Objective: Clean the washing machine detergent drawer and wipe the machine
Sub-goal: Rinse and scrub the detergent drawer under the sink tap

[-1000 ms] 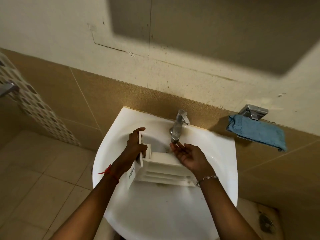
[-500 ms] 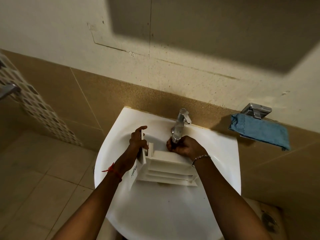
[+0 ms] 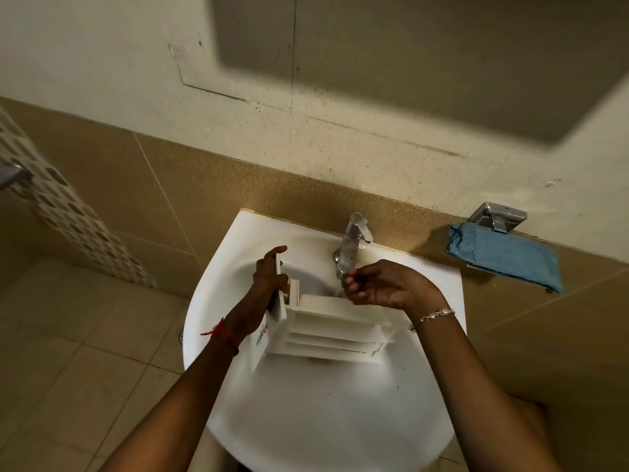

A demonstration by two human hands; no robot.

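The white detergent drawer (image 3: pixel 326 327) lies across the white sink basin (image 3: pixel 316 420), its compartments facing up and its front panel at the left. My left hand (image 3: pixel 269 275) grips that front panel at its far end. My right hand (image 3: pixel 384 284) hovers just above the drawer's back end, directly under the spout of the chrome tap (image 3: pixel 350 248), with its fingers loosely curled and nothing in them. Whether water runs from the tap is unclear.
A blue cloth (image 3: pixel 507 257) hangs on a chrome wall holder (image 3: pixel 497 216) to the right of the sink. Brown tiled wall runs behind the basin. A patterned tile strip (image 3: pixel 64 212) and beige floor tiles lie to the left.
My right hand turned from palm-up under the spout to palm-down, dipped at the drawer's back end, then lifted slightly and loosened its fingers. My left hand kept its grip on the front panel.
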